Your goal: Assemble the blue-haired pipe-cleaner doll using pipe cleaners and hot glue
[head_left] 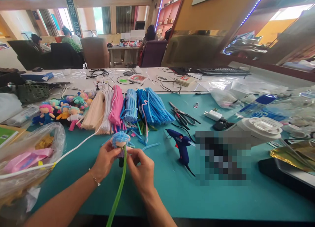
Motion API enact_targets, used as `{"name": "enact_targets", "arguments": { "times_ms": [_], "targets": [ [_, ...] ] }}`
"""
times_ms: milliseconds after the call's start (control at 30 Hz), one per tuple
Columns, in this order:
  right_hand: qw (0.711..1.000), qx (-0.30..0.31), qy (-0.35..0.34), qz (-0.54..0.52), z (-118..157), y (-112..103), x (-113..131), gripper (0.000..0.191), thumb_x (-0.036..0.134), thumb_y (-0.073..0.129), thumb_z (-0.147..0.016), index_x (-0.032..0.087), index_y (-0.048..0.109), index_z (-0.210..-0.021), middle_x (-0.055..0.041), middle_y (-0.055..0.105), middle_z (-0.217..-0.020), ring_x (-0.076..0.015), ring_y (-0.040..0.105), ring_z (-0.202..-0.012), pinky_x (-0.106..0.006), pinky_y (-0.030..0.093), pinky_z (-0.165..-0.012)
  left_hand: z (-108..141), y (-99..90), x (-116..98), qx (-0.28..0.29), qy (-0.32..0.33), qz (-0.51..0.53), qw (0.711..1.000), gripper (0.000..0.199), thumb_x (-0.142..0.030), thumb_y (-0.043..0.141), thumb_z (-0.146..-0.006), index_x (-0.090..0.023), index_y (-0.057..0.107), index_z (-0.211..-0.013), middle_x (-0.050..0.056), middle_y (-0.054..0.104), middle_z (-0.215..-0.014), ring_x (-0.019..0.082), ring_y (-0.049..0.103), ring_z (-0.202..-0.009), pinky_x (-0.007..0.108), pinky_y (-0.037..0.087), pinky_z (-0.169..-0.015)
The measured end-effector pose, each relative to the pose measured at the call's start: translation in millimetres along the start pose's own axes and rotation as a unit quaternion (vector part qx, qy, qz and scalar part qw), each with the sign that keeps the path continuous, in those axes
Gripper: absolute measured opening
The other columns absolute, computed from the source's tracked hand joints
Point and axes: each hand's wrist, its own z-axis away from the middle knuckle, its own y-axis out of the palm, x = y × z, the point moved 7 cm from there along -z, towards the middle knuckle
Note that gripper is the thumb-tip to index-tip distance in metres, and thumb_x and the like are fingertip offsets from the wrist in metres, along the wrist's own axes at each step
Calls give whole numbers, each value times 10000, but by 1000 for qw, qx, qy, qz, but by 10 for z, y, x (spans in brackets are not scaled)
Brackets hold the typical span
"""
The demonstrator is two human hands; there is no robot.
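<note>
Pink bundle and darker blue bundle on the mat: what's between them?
Mainly the light blue bundle, in the head view, between the pink bundle and the darker blue bundle.

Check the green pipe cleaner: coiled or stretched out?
Stretched out where visible: the green pipe cleaner runs in one long curve from the doll to the picture's bottom edge.

Nearer than the glue gun [180,143], the teal mat [197,202] lies open for a hand to pass; a bare strip also runs left of it, up to the right hand [141,168]. Pliers [182,116] block just beyond the gun, blue pipe cleaners [157,107] farther left, a pixelated dark item [222,159] to its right.
</note>
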Motion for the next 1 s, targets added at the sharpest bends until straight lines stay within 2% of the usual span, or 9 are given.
{"name": "enact_targets", "arguments": {
  "times_ms": [100, 167, 300, 500, 700, 1000],
  "targets": [
    [1000, 2, 14, -13, 1, -28, 9, 142, 260, 591, -821, 173, 637, -719, 67, 481, -463, -79, 429, -399, -180, 372, -399, 14, -5, -20, -6, 9, -10, 1000, 296, -193, 774, -554, -151, 719, -842, 54, 736, -836, 208, 667, -780, 340, 508, -766],
    [1000, -4, 13, -23, -4, -71, 41, 131, 256, 572, -836, 167, 645, -773, 54, 517, -493, -88, 462, -421, -187, 399, -417, 27, -15, -45, -16, 21, -21, 999, 275, -193, 780, -543, -153, 712, -806, 45, 730, -806, 199, 659, -770, 326, 505, -759],
    [999, 10, -38, -32, -9, -101, 170, 168, 239, 517, -870, 165, 648, -793, 17, 603, -559, -98, 514, -448, -204, 444, -455, 58, -19, -81, -8, 40, -63, 997, 215, -200, 765, -591, -164, 687, -788, 23, 705, -746, 181, 641, -741, 305, 499, -738],
    [997, 18, -68, 28, 10, -20, 183, 133, 194, 558, -813, 186, 630, -701, 56, 506, -493, -73, 417, -393, -189, 375, -416, 62, -73, -76, -7, 61, -103, 993, 191, -207, 760, -604, -173, 649, -756, -16, 636, -652, 154, 599, -667, 282, 483, -705],
    [997, 4, -61, 39, 33, -5, 117, 85, 165, 556, -803, 185, 638, -796, 63, 509, -516, -74, 445, -414, -175, 388, -421, 64, -86, -68, -17, 61, -98, 993, 184, -185, 760, -592, -177, 636, -727, -19, 640, -659, 142, 588, -640, 255, 467, -637],
    [989, 2, -119, 84, 18, -14, 206, 129, 133, 529, -819, 172, 652, -811, 46, 537, -544, -77, 452, -420, -188, 381, -432, 68, -57, -90, -26, 63, -122, 990, 207, -230, 778, -579, -184, 609, -689, -38, 599, -595, 110, 522, -525, 234, 424, -530]
  ]
}}
